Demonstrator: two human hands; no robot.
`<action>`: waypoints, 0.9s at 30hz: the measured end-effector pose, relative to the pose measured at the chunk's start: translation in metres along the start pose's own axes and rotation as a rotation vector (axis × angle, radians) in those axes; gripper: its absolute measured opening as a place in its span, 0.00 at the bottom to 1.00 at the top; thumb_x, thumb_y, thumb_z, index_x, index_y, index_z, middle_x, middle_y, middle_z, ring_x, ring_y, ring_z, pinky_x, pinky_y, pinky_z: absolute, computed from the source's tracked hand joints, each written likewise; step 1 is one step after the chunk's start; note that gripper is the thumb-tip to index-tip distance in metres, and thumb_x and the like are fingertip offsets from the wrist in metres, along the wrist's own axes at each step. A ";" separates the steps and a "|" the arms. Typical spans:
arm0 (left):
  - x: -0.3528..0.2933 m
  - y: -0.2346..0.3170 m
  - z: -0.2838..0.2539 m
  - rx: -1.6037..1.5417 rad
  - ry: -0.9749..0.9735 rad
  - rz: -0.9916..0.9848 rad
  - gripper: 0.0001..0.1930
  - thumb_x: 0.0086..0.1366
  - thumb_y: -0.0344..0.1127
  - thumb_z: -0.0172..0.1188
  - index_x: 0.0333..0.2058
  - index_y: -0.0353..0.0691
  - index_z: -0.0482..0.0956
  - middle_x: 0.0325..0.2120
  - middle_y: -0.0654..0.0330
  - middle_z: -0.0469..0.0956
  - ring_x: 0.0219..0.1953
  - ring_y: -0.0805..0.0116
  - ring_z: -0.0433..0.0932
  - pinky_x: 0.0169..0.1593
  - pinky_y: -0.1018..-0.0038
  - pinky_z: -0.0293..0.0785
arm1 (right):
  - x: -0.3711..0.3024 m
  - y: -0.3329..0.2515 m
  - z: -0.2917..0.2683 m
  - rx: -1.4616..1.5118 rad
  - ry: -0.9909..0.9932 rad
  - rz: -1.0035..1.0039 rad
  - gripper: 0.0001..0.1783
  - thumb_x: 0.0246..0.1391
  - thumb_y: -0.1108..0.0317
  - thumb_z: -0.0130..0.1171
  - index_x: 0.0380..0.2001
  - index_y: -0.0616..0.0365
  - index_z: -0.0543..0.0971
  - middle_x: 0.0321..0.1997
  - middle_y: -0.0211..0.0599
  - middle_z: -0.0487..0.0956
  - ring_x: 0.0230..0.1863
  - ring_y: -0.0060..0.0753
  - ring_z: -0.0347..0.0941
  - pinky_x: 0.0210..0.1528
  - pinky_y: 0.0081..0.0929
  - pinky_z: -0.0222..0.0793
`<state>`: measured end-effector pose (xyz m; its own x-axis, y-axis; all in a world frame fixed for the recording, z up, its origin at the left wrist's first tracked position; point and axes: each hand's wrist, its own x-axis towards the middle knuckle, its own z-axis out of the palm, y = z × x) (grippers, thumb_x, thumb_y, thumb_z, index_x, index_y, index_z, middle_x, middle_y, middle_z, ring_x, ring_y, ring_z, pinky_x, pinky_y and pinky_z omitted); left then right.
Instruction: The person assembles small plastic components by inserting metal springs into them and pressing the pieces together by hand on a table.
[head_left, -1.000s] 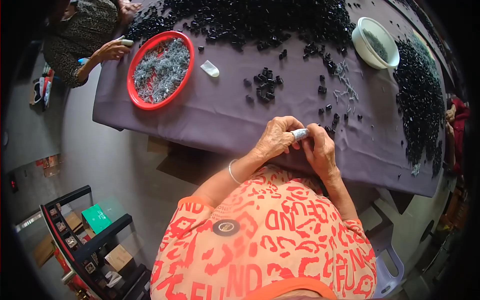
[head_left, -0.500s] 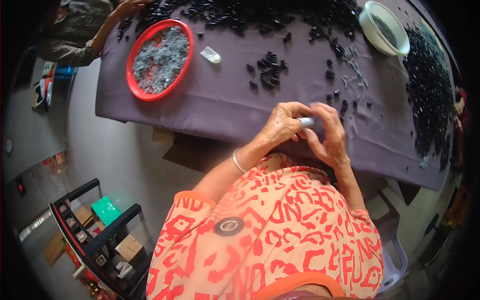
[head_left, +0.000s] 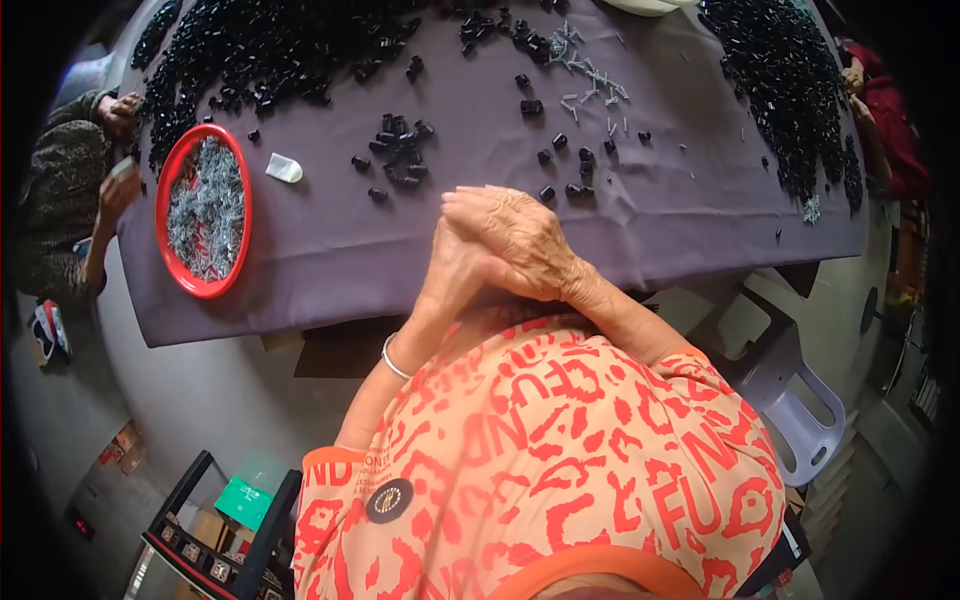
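My left hand [head_left: 452,262] and my right hand [head_left: 522,238] are pressed together just above the table's near edge. The right one lies over the left, its fingers closed across it, so the left fingers are mostly hidden. Whatever may be between the palms cannot be seen. Beyond the hands, a small cluster of black plastic pieces [head_left: 402,150] lies on the dark tablecloth [head_left: 330,240]. More loose black pieces [head_left: 580,188] are scattered just past the right hand, with thin clear pins [head_left: 595,85] farther back. A white finger-cot-like piece [head_left: 284,167] rests to the left.
A red basin [head_left: 207,291] of small clear-grey parts stands at the left. Large heaps of black pieces cover the far left [head_left: 250,55] and right [head_left: 775,95]. A pale bowl [head_left: 650,5] shows at the back. Other people sit at both sides; a plastic chair [head_left: 800,420] stands right.
My hands have come together, the right now over the left; the small pale thing between the fingers is out of sight. The view has shifted, moving the table's contents left and up.
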<state>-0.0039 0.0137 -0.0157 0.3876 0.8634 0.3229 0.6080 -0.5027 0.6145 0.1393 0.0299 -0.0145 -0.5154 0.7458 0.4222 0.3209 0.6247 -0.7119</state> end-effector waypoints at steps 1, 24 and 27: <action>0.000 0.000 -0.002 0.000 0.001 0.009 0.07 0.49 0.31 0.59 0.25 0.37 0.72 0.22 0.58 0.73 0.28 0.62 0.75 0.32 0.70 0.70 | 0.000 0.001 0.000 -0.006 0.006 -0.002 0.26 0.51 0.54 0.53 0.50 0.59 0.71 0.52 0.44 0.73 0.55 0.45 0.69 0.58 0.39 0.62; 0.017 -0.057 -0.062 0.160 0.309 -0.358 0.14 0.52 0.29 0.64 0.40 0.40 0.79 0.19 0.61 0.71 0.21 0.70 0.71 0.26 0.72 0.68 | 0.019 0.079 -0.076 -0.794 0.083 0.341 0.05 0.47 0.62 0.59 0.26 0.49 0.76 0.28 0.27 0.74 0.38 0.33 0.70 0.39 0.35 0.61; 0.020 -0.038 -0.057 0.221 0.376 -0.297 0.14 0.51 0.29 0.66 0.39 0.41 0.78 0.20 0.60 0.69 0.22 0.65 0.69 0.27 0.69 0.67 | 0.012 0.080 -0.079 -0.794 0.051 0.301 0.05 0.47 0.63 0.57 0.27 0.49 0.76 0.29 0.28 0.75 0.38 0.33 0.70 0.38 0.35 0.61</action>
<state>-0.0589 0.0525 0.0090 -0.0746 0.9051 0.4186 0.8014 -0.1954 0.5653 0.2220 0.1076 -0.0221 -0.2882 0.9039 0.3162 0.9109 0.3606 -0.2006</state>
